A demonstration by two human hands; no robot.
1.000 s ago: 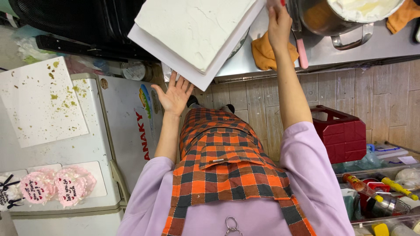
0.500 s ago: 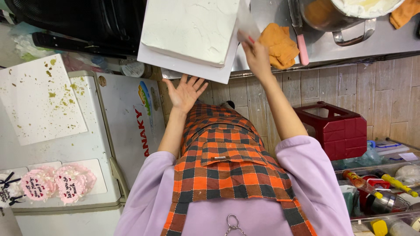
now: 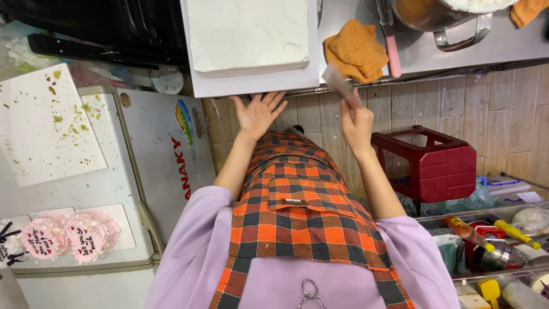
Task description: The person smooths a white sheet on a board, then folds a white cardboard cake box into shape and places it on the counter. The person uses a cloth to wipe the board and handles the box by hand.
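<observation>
A white frosted rectangular cake [image 3: 249, 34] rests on a white board [image 3: 257, 84] that overhangs the steel counter's [image 3: 457, 54] near edge. My left hand [image 3: 258, 114] is spread flat, palm up, with its fingertips at the board's underside near its front edge. To the right of the board and just below the counter edge, my right hand [image 3: 357, 123] grips a small flat scraper [image 3: 338, 81] with the blade pointing up and left. I wear a purple top and an orange checked apron [image 3: 297, 212].
On the counter lie an orange cloth [image 3: 354, 50], a pink-handled spatula [image 3: 392, 54] and a metal pot [image 3: 440, 20]. A red stool [image 3: 429, 166] stands at the right above bins of tools [image 3: 492, 240]. At the left, a white chest freezer [image 3: 154, 166] holds pink cakes [image 3: 68, 237] and a crumb-speckled board [image 3: 46, 126].
The cake board has turned from slanted to square with the counter edge. My right hand has come down from the counter toward me, now holding the scraper. My left hand stays under the board.
</observation>
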